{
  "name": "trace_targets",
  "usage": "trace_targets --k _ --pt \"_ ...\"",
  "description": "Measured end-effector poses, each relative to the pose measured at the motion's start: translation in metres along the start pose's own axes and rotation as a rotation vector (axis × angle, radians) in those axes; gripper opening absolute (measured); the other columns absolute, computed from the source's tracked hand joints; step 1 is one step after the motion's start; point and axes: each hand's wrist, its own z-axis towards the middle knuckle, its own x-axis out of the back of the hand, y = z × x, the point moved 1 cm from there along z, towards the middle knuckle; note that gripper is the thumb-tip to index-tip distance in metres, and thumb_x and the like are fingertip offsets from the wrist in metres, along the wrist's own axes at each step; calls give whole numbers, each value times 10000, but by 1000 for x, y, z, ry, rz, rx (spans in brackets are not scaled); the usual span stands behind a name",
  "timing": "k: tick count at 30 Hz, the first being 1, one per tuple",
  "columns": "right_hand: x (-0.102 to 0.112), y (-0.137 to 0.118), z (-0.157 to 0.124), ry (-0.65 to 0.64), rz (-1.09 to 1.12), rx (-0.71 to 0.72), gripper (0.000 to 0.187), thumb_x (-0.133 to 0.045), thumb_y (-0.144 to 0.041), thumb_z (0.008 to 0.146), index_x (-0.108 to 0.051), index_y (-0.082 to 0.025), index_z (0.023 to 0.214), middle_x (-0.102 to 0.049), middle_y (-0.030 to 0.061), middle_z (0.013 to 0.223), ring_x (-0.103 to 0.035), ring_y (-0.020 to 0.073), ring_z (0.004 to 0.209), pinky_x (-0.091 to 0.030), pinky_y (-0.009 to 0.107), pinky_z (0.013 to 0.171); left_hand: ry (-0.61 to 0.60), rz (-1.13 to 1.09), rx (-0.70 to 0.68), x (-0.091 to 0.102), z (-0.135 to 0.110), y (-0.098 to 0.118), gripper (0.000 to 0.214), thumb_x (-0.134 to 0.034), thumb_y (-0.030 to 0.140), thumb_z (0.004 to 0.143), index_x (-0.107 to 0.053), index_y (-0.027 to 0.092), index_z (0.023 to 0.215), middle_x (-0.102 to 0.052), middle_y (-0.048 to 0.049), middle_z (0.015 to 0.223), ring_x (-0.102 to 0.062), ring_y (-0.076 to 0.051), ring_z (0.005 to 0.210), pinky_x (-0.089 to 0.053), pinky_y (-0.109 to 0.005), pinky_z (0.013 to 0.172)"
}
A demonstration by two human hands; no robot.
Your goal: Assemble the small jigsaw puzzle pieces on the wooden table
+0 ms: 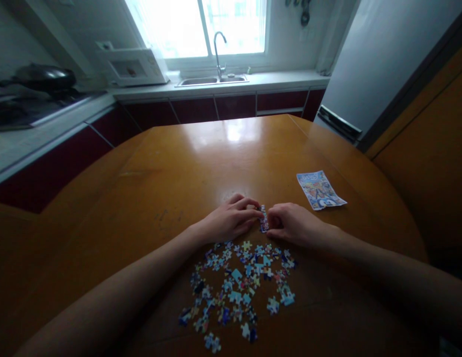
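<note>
A narrow strip of joined jigsaw puzzle pieces (264,219) lies on the wooden table between my two hands. My left hand (236,217) reaches in from the left, fingers stretched out and fingertips touching the strip's left side. My right hand (292,223) is at the strip's right edge with its fingers curled in and its thumb low beside them. Whatever is inside those curled fingers is hidden. Many loose jigsaw puzzle pieces (236,274), light blue, dark blue, yellow and mixed, are scattered just below my hands.
A printed picture sheet (320,190) lies right of my right hand. The rounded wooden table (171,168) extends towards a counter with a sink (201,81) and tap. At the left are a microwave (130,67) and a stove with a pan (44,77); a fridge (379,59) stands at the right.
</note>
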Motion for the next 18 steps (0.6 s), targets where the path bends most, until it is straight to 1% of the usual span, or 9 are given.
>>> trace_targets --k 5,12,18 --pt "1 2 2 10 5 1 145 -751 -296 796 -667 -200 727 -665 15 710 -527 118 605 -331 286 553 12 -20 1 0 0 0 279 -518 265 998 -641 283 1247 -580 -62 1310 -479 -245 1147 -437 -427 1043" --pt "0 5 3 0 65 -2 158 -733 -291 812 -656 -193 714 -669 14 692 -546 117 601 -355 276 556 13 -28 2 1 -1 1 288 -526 262 994 -645 286 1256 -579 -74 1295 -489 -246 1139 -443 -436 1033" --pt "0 5 3 0 94 -6 149 -730 -285 807 -663 -190 714 -663 14 689 -537 115 595 -359 274 548 19 -36 -7 0 -1 0 308 -540 255 987 -654 320 1266 -575 -70 1294 -499 -242 1137 -443 -436 1037"
